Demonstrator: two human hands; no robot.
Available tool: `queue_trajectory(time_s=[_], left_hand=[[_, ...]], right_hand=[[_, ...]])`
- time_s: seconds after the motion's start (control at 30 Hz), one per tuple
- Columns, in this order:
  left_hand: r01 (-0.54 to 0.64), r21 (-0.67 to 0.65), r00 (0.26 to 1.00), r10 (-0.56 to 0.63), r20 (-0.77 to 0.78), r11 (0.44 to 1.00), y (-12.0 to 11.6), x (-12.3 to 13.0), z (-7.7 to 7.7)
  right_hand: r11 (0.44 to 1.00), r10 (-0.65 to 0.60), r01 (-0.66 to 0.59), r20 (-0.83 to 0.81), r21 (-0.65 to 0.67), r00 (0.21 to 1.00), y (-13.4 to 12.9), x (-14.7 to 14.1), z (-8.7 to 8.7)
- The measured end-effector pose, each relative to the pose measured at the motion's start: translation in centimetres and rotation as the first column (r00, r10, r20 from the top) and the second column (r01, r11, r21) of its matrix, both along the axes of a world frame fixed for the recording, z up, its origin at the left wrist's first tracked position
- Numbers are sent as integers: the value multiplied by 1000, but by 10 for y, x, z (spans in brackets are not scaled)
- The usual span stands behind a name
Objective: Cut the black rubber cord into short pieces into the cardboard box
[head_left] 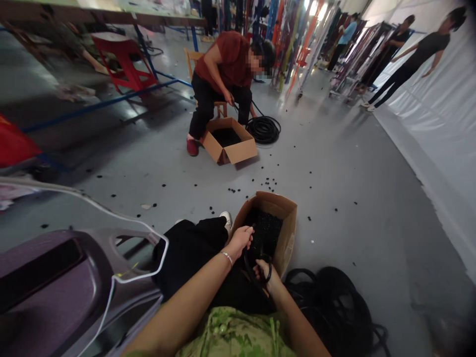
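Note:
My left hand (pixel 242 239) is closed in a pinch over the near left side of an open cardboard box (pixel 288 210). A thin black strip (pixel 247 260) runs down from its fingers. Close by, lower and to the right, my right hand (pixel 265 272) is closed round scissors (pixel 268 270) with black loop handles. Their blades are hard to make out against the dark contents. Small black cut pieces (pixel 270 228) fill the bottom of the box. A large coil of black strip (pixel 330 302) lies on the floor to the right of my right forearm.
A person (pixel 226 69) sits opposite, bent over another cardboard box (pixel 241 151) beside a black coil (pixel 265 130). Black bits (pixel 267 183) are scattered on the floor. A purple plastic stool (pixel 44 277) with a white cable (pixel 165 248) stands left. Several people are farther back.

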State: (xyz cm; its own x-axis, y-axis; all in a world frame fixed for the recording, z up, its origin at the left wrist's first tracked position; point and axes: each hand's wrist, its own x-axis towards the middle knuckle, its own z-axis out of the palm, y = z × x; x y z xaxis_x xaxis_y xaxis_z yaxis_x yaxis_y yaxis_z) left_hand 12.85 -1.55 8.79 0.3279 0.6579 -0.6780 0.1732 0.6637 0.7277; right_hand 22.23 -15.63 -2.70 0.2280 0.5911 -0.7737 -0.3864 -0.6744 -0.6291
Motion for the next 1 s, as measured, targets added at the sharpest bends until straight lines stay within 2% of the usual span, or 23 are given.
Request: queue_trajectory(time_s=[0.13, 0.43, 0.6, 0.67, 0.83, 0.93, 1.0], left_hand=[[62, 12, 998, -62, 3, 998, -1, -2, 2], [30, -7, 999, -30, -22, 1000, 1, 0, 6], [5, -16, 1000, -6, -7, 1000, -1, -1, 6], [-6, -23, 1000, 6, -8, 1000, -1, -1, 7], [2, -15, 999, -2, -43, 1000, 0, 2, 7], [-9, 7, 996, 9, -92, 1000, 3, 1, 8], [-35, 40, 994, 39, -97, 999, 6, 0, 10]], right_hand=[[998, -29, 31, 45, -50, 999, 2, -4, 6], [987, 122, -134, 129, 90, 984, -1, -4, 18], [977, 143, -166, 166, 133, 976, 1, -10, 25], [979, 113, -136, 152, 149, 982, 0, -12, 28], [961, -81, 61, 66, 271, 995, -13, -3, 42], [940, -177, 163, 19, 301, 984, -36, 15, 55], [902, -295, 275, 9, 333, 956, -59, 33, 62]])
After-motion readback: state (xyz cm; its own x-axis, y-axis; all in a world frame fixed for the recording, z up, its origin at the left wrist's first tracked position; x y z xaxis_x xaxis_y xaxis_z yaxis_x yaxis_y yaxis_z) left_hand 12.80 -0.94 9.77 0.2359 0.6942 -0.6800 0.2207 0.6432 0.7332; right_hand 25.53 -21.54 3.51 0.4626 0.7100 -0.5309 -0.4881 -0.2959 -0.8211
